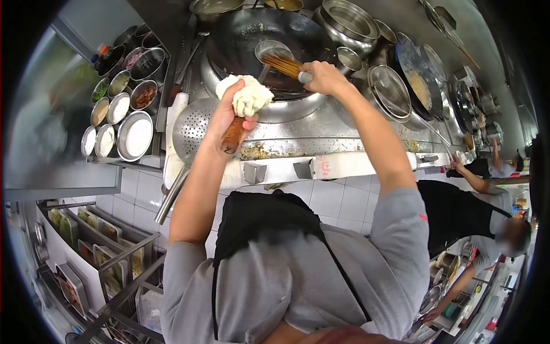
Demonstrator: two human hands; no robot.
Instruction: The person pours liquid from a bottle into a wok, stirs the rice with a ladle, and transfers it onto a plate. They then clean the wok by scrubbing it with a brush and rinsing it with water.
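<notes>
My left hand [225,117] is closed around a wooden handle [232,136] and a bunched white cloth [246,96]. The handle lines up with the shaft of a ladle [272,50], whose bowl rests inside the large black wok [235,37]; the cloth hides the part between. My right hand [322,77] grips the bound end of a bamboo wok brush [282,64]. The brush's bristles point left over the wok, close to the ladle bowl. A perforated strainer [195,129] lies left of my left hand.
Bowls of ingredients and white powders [136,136] stand at the left. Metal sieves [391,92] and a second wok [421,80] are on the right. The steel stove edge [286,168] runs before me. Another person [458,215] works at the right.
</notes>
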